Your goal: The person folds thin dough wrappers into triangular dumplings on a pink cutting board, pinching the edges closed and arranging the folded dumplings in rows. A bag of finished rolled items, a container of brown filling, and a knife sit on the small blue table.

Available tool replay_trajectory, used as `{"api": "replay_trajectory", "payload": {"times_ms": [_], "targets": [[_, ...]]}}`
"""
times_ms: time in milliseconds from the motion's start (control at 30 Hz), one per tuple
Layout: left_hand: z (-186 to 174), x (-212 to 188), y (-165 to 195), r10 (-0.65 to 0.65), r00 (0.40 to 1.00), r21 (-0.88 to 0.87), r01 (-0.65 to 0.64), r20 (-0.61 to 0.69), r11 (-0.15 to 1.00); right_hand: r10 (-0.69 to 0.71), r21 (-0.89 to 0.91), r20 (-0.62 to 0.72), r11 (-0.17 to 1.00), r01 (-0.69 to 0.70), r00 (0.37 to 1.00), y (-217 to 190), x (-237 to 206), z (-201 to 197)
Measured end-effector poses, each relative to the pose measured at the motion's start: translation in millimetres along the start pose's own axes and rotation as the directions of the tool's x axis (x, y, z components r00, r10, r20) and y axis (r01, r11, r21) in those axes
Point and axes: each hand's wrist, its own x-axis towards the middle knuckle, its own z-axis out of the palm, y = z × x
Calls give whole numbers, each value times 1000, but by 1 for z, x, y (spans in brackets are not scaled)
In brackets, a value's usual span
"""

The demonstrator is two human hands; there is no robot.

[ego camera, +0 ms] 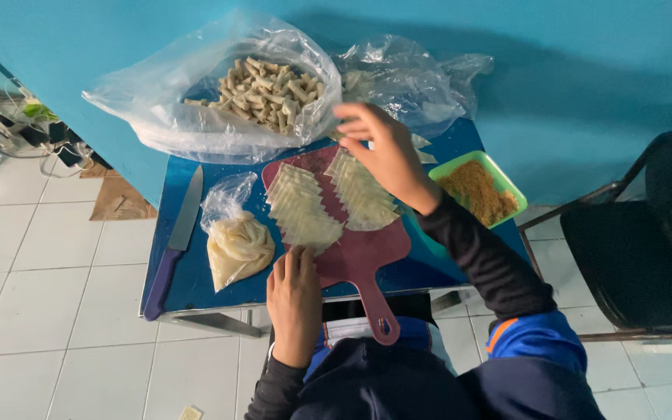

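Observation:
A dark red cutting board (355,257) lies on a small blue table (196,268), with two overlapping rows of pale square wrappers (302,206) on it. My left hand (295,299) rests flat at the board's near edge, touching the lowest wrapper, holding nothing. My right hand (383,152) hovers over the far end of the right row, fingers spread and empty, close to a clear plastic bag of rolled pale sticks (266,89).
A purple-handled knife (176,241) lies along the table's left side, next to a knotted bag of pale filling (236,245). A green tray of brown crumbs (480,190) sits at the right. A crumpled clear bag (410,78) is behind. A black chair (655,233) stands to the right.

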Motion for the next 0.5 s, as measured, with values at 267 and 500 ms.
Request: {"api": "replay_trajectory", "payload": {"times_ms": [267, 500], "targets": [[-2, 1, 0, -4, 999, 61, 2, 37, 998, 285, -733, -40, 643, -222, 958, 22, -102, -125], [-3, -2, 2, -12, 999, 113, 7, 46, 994, 588, -947, 210, 322, 12, 781, 94, -165, -156]]}}
